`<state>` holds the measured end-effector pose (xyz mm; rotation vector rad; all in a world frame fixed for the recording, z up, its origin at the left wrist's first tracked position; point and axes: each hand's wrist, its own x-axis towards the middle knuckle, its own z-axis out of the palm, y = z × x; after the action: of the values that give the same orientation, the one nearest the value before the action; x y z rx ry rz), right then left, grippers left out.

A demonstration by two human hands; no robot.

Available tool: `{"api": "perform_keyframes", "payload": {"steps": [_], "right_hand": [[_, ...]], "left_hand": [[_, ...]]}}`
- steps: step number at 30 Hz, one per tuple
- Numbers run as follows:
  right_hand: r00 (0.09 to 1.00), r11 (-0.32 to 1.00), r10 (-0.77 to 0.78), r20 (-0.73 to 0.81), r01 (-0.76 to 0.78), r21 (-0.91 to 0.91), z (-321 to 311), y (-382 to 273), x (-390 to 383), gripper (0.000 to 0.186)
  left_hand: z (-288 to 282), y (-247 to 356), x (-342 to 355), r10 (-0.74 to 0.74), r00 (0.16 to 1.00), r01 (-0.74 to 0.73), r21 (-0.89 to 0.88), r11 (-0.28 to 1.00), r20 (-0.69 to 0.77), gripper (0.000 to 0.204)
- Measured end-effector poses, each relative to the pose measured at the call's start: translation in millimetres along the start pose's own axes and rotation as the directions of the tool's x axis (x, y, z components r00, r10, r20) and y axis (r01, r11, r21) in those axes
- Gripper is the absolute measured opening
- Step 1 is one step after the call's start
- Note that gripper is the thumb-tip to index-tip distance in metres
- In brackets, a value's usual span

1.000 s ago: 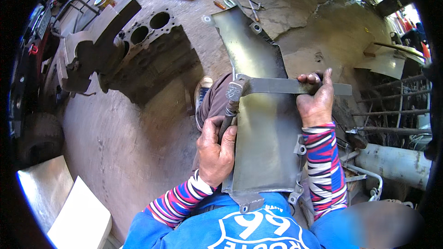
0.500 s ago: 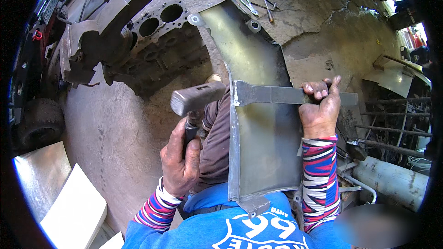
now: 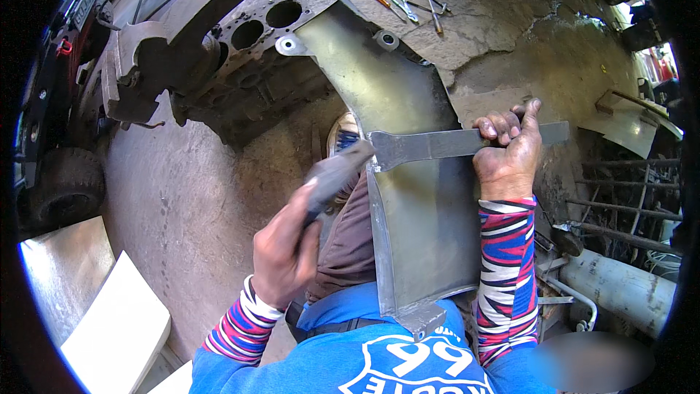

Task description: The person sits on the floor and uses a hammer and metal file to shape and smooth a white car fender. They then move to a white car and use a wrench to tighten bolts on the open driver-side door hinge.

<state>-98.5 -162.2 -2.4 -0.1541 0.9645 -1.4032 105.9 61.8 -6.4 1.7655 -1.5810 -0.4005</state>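
A curved sheet-metal panel [image 3: 426, 226], grey with a yellowish sheen, rests across my lap with its folded left edge along my thigh. My left hand [image 3: 286, 252] is closed around the handle of a hammer [image 3: 341, 169], which is smeared by motion. The hammer's head is at the panel's left edge, close by the wide end of a flat steel bar [image 3: 430, 147]; I cannot tell whether they touch. This bar lies crosswise over the panel, its flared end at the folded edge. Beyond the right edge, my right hand [image 3: 509, 149] grips the bar.
An engine block [image 3: 270, 87] stands on the concrete floor at the far left, with a dark metal part [image 3: 157, 58] beside it. Pliers [image 3: 403, 7] and screwdrivers [image 3: 436, 18] lie beyond the panel. At right are a metal rack [image 3: 627, 208] and a grey cylinder [image 3: 620, 288].
My left hand has swung the hammer right, bringing its head to the panel's folded edge. The panel's far end has shifted slightly left in view. My right hand keeps its grip on the bar.
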Motion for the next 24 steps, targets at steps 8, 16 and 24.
{"api": "perform_keyframes", "payload": {"steps": [8, 16, 24], "right_hand": [[1.000, 1.000, 0.023, 0.020, -0.022, -0.018, 6, 6, -2, 0.034], [0.989, 0.993, 0.117, 0.086, -0.116, -0.017, -5, 8, -2, 0.035], [0.992, 0.996, 0.085, 0.095, -0.088, 0.021, -14, -3, 8, 0.035]], "left_hand": [[-4, -8, -20, 0.005, 0.991, -0.030, -0.188, 0.982, -0.136, 0.043], [37, 8, 9, -0.293, 0.956, 0.261, -0.424, 0.867, -0.011, 0.024], [46, 22, 34, -0.307, 0.950, 0.302, -0.440, 0.846, 0.060, 0.022]]}}
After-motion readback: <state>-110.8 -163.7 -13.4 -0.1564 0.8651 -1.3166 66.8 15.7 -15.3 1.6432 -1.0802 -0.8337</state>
